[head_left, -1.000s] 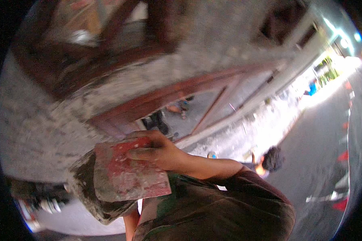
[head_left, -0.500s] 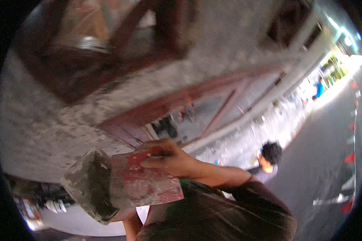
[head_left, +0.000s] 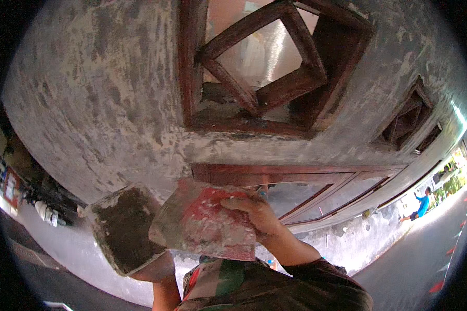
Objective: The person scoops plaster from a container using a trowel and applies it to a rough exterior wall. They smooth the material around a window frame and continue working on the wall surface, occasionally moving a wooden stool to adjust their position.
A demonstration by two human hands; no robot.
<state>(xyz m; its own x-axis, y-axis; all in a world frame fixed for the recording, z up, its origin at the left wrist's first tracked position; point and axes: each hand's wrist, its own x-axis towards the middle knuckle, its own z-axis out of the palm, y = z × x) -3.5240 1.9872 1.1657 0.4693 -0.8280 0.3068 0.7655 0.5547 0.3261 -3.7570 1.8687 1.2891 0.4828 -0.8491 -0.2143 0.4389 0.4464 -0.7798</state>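
My right hand (head_left: 258, 213) is closed on the side of a flat, red, plaster-smeared rectangular plate (head_left: 210, 223), which looks like a plastering float; its thumb side lies over the face. The plate's left edge meets or overlaps a square, shallow board or pan (head_left: 124, 228) coated with dark grey wet mortar and crusted at its rim. From below, my left hand (head_left: 160, 266) supports that board, its fingers mostly hidden underneath. Both things are in front of my body, close to the plastered wall (head_left: 104, 88).
Above my hands, a brown frame (head_left: 189, 67) surrounds an opening with a tilted square inside. Below it runs a long brown-framed window (head_left: 233, 173). A person in blue (head_left: 424, 203) is far right by the road (head_left: 394, 274), where red flags (head_left: 437, 286) hang along a line.
My view has swung and levelled, so the wall opening sits more to the right and looks sharper. The red plate has shifted slightly right and the mortar board's top now faces me more.
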